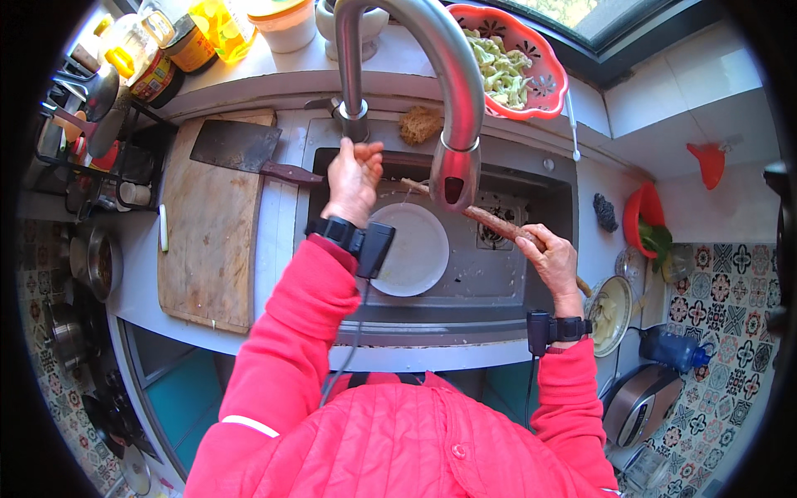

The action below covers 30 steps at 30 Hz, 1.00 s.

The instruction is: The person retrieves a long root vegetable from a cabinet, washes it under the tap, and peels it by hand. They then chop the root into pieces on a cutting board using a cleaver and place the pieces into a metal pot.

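My right hand (pixel 551 258) grips a long, thin brown root (pixel 498 225) near its lower end, over the right side of the sink (pixel 473 308). The root slants up to the left, passing beneath the head of the metal faucet (pixel 461 93). My left hand (pixel 355 177), fingers curled and partly spread, is just below the faucet's base and holds nothing that I can see. A white plate (pixel 411 249) lies in the sink below and right of that hand. Near the left hand, the wooden handle of a cleaver (pixel 236 146) reaches over the sink's edge from a wooden cutting board (pixel 208 249).
A scouring pad of brown fibre (pixel 420 124) lies behind the sink. On the ledge stand a red colander (pixel 548 75) of cauliflower pieces and several bottles and jars. At right are a bowl of pale slices (pixel 607 316) and a red container (pixel 641 215) with green leaves.
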Available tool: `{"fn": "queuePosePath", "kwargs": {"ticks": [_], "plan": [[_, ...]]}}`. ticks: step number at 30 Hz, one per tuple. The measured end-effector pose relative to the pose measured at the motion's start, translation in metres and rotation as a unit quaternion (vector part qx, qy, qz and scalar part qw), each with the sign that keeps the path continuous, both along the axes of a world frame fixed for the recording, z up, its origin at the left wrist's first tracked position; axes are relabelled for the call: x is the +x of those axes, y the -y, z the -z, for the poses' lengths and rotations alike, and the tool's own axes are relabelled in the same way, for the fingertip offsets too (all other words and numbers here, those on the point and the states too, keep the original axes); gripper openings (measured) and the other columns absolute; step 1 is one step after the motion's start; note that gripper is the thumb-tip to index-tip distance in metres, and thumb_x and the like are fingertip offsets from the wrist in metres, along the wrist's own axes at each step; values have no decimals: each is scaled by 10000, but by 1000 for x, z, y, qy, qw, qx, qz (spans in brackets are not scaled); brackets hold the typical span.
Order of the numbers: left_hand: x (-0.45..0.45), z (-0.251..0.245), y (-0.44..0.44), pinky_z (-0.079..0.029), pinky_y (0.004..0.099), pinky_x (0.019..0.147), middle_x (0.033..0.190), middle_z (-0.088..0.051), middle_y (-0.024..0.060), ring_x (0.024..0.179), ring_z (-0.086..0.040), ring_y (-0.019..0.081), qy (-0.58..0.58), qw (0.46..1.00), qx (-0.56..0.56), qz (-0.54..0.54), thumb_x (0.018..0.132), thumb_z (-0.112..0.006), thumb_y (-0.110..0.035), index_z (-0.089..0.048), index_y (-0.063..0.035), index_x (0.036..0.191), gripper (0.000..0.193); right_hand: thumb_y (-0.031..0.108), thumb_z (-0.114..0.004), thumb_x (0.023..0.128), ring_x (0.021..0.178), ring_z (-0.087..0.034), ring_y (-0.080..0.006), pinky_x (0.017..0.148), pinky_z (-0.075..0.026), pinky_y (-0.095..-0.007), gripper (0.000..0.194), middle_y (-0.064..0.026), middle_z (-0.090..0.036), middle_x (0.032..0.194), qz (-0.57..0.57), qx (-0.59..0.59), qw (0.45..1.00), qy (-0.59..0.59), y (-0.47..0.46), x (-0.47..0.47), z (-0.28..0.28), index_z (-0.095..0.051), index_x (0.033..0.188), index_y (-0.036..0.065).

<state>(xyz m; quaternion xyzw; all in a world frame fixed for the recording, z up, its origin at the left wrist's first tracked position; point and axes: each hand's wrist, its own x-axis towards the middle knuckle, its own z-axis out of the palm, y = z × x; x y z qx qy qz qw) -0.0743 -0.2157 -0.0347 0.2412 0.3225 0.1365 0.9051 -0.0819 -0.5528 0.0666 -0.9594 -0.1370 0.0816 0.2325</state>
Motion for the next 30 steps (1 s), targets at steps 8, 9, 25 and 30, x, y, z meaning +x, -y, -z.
{"fn": "queuePosePath", "kwargs": {"ticks": [8,9,25,30], "plan": [[41,-17,-83,-320,340,1048,1285,-464,171,1192,-440,246,-107,931,348,-37,824,-598,-57,-322,-50,1394,633,382,-725,804,717,-668,-218,670,-516,-307,275,-45,-682,789,20,83,996,-12,-5,-6,12,-703,969,163],[52,4,-107,-310,351,1066,1350,-457,192,1235,-438,270,-103,910,399,-38,841,-590,-75,-309,16,1413,644,338,-728,805,713,-654,-200,675,-508,-295,266,-50,-668,786,21,91,995,-18,-10,-7,10,-696,971,133],[-71,-11,-45,-532,274,794,1067,-650,56,906,-626,129,-43,911,293,285,927,-617,-221,-599,-36,1209,337,298,-755,782,753,-680,-212,690,-526,-309,248,-49,-697,835,-2,84,996,-34,-30,-20,18,-708,969,141],[-107,-15,-27,-560,249,730,915,-666,73,809,-654,130,-6,926,246,286,927,-622,-161,-625,2,1113,248,182,-745,784,742,-651,-173,711,-505,-279,227,-66,-680,824,-36,116,990,-77,-24,-29,22,-697,985,88]]}}
